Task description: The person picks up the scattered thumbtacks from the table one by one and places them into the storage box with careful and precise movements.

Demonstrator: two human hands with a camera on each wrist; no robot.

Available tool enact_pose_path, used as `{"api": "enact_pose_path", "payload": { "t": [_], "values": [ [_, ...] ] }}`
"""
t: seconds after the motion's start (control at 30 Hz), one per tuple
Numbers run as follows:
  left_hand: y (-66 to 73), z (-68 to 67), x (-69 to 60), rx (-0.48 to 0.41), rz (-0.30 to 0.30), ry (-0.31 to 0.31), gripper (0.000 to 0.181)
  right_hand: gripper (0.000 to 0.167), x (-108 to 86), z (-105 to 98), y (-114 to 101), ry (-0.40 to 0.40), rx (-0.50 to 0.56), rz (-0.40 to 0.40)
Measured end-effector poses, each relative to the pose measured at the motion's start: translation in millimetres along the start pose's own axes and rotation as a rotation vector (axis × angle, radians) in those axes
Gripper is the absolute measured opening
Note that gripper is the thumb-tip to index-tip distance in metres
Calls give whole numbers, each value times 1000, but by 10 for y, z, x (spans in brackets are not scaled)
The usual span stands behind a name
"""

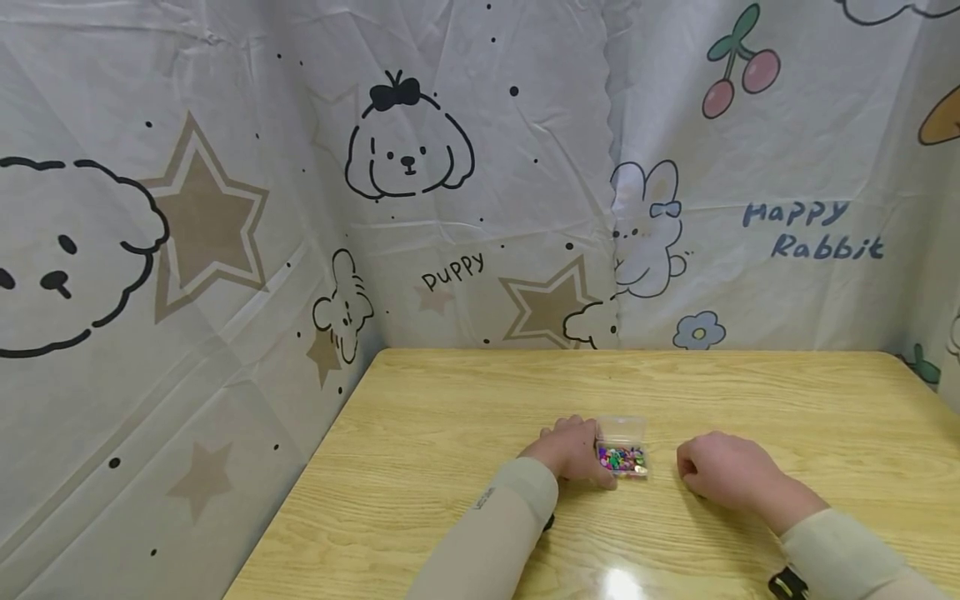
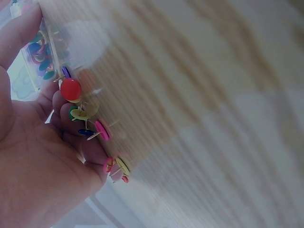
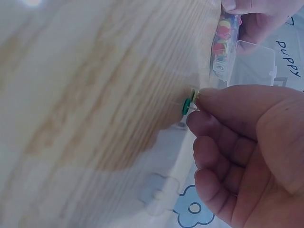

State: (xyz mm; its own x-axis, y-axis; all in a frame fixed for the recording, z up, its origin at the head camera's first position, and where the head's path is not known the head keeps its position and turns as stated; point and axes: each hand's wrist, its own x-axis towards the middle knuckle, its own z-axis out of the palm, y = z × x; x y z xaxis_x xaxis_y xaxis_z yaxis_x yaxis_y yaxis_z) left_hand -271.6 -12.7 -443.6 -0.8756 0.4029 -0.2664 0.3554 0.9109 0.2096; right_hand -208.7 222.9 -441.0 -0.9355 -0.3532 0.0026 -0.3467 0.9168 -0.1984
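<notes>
A small clear box [image 1: 622, 476] with its lid raised holds many colourful thumbtacks [image 1: 621, 458]. My left hand [image 1: 573, 450] grips the box's left end, thumb at the front and fingers behind. Several loose tacks, one of them red [image 2: 71, 89] and one pink [image 2: 102, 130], lie on the tabletop beside the fingers of my left hand [image 2: 47, 142]. To the right of the box, my right hand [image 1: 723, 468] has its fingers curled low over the table. In the right wrist view, thumb and forefinger of that hand [image 3: 247, 142] pinch at a green thumbtack [image 3: 186, 107], with a yellow one [image 3: 194, 96] against the thumb tip.
The wooden table [image 1: 450, 400] extends around both hands. Behind it and to the left hangs a pale printed cloth [image 1: 480, 167] with cartoon animals and stars. A dark strap piece [image 1: 787, 583] shows below my right wrist.
</notes>
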Motion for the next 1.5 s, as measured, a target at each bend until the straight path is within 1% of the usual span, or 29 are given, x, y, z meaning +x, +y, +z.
{"api": "enact_pose_path", "payload": {
  "t": [0.33, 0.53, 0.73, 1.03, 1.37, 1.5],
  "values": [
    [8, -9, 12, -2, 1, 0, 51, 29, 23, 3, 6, 33, -14, -11],
    [13, -11, 11, 3, -1, 1, 52, 28, 43, -15, -42, 41, -9, -7],
    [12, -7, -6, -11, -6, -6, 51, 22, 68, -36, -115, 37, 4, 3],
    [2, -9, -11, -18, -9, 0, 51, 19, 134, -42, -212, 71, 18, -25],
    [-2, -11, 0, -22, -3, -11, 50, 17, 214, -43, -316, 122, 29, -67],
    [0, -9, 1, -17, 1, -11, 50, 17, 234, -30, -343, 127, 23, -70]
  ]
}}
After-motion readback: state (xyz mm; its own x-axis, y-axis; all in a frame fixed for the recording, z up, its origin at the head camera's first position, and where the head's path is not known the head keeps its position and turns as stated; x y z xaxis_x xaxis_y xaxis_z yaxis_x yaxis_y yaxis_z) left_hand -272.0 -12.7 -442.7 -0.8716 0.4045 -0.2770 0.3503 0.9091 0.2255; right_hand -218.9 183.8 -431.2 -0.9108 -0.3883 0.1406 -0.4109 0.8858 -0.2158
